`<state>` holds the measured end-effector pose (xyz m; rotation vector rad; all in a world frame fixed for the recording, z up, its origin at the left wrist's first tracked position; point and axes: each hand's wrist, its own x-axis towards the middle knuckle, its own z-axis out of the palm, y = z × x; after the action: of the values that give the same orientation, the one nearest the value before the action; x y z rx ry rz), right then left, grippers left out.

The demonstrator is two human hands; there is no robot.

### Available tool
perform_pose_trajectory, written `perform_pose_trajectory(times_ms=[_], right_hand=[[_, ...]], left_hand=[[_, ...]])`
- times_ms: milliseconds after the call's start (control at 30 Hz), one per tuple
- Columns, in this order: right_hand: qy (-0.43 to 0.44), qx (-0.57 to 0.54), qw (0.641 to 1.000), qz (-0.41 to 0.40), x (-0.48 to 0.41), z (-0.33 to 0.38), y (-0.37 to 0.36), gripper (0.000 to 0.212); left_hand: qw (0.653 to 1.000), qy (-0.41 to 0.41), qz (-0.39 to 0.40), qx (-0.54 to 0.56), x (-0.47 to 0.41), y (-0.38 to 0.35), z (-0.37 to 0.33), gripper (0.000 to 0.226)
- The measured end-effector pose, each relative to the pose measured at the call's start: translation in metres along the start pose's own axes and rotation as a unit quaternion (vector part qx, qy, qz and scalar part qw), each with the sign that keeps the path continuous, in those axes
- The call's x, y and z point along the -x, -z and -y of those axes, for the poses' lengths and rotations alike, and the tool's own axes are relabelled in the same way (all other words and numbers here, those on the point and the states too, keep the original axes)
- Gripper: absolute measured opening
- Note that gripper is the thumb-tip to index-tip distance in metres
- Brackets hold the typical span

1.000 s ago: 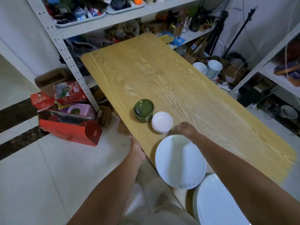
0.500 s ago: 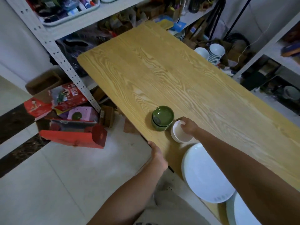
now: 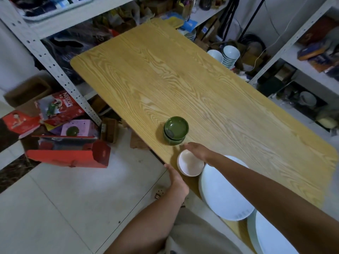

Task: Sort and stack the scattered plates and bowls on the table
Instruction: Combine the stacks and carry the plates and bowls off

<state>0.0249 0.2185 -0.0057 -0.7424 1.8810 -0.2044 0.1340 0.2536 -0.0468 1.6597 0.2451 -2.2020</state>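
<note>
A stack of small green bowls [image 3: 176,130] stands near the wooden table's [image 3: 211,99] left edge. Just in front of it sits a small stack of white bowls [image 3: 189,165], and my right hand [image 3: 199,151] grips its far rim from above. A large white plate [image 3: 225,193] lies to the right of the white bowls, under my right forearm. More large white plates [image 3: 269,237] are stacked at the near corner. My left hand [image 3: 176,180] holds the table's left edge beside the white bowls, its fingers hidden below the edge.
Metal shelving [image 3: 55,70] full of clutter runs along the left and far side. Red boxes [image 3: 67,154] lie on the tiled floor to the left. A stack of white bowls [image 3: 230,55] stands on the floor beyond the table's right side.
My right hand left the large plate, took hold of the white bowls and drew them toward the near edge, away from the green bowls. My left hand stayed on the table edge.
</note>
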Motion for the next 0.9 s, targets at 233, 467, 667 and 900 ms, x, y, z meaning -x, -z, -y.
perform_pose_trajectory(times_ms=[233, 467, 667, 900], right_hand=[[-0.008, 0.001, 1.0, -0.004, 0.008, -0.011, -0.011, 0.05], [-0.031, 0.017, 0.999, 0.008, 0.011, -0.003, -0.003, 0.054], [-0.026, 0.08, 0.996, 0.021, 0.011, 0.001, -0.007, 0.054], [-0.031, 0.072, 0.997, 0.027, 0.013, -0.001, -0.01, 0.054]], left_hand=[[0.999, -0.032, -0.035, 0.008, -0.001, -0.011, 0.0, 0.078], [0.998, -0.039, -0.052, 0.01, 0.0, -0.013, -0.005, 0.072], [0.995, -0.059, -0.074, 0.02, -0.003, -0.016, -0.005, 0.069], [0.995, -0.06, -0.075, 0.008, -0.007, -0.016, -0.005, 0.067]])
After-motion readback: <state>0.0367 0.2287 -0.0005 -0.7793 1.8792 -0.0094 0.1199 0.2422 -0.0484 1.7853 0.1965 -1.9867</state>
